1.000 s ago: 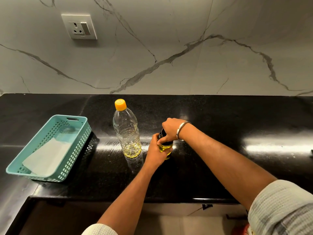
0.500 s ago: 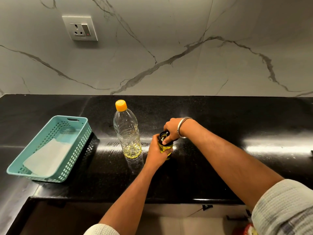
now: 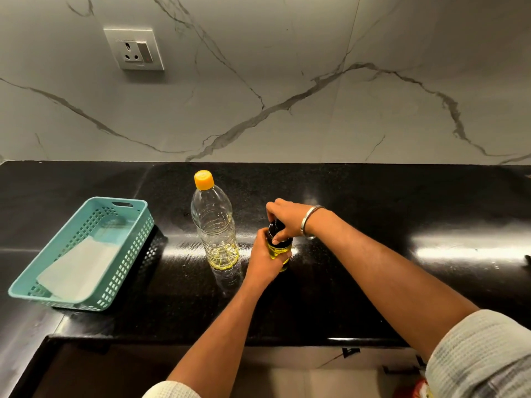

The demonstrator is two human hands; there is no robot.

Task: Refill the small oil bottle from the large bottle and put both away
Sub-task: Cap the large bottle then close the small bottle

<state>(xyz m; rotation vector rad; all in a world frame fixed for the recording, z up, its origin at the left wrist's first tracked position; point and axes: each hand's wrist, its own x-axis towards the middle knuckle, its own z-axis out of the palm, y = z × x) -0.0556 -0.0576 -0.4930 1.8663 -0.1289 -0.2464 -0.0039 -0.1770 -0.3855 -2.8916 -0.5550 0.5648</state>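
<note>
A large clear plastic bottle [image 3: 214, 225] with an orange cap stands upright on the black counter, holding a little yellow oil at its bottom. To its right stands the small oil bottle [image 3: 278, 251], full of yellow oil, with a black top. My left hand [image 3: 263, 261] wraps around the small bottle's body. My right hand [image 3: 283, 218] grips its black cap [image 3: 273, 228] from above, fingers curled around it. Most of the small bottle is hidden by both hands.
A teal plastic basket [image 3: 126, 248] with a white paper liner sits on the counter at the left. The black counter [image 3: 373, 282] runs to a marble wall with a power socket [image 3: 133, 48]. Its front edge lies close to me.
My right hand has shifted its hold on the black cap, fingers turning around it. The left hand stays on the small bottle. The large bottle has not moved.
</note>
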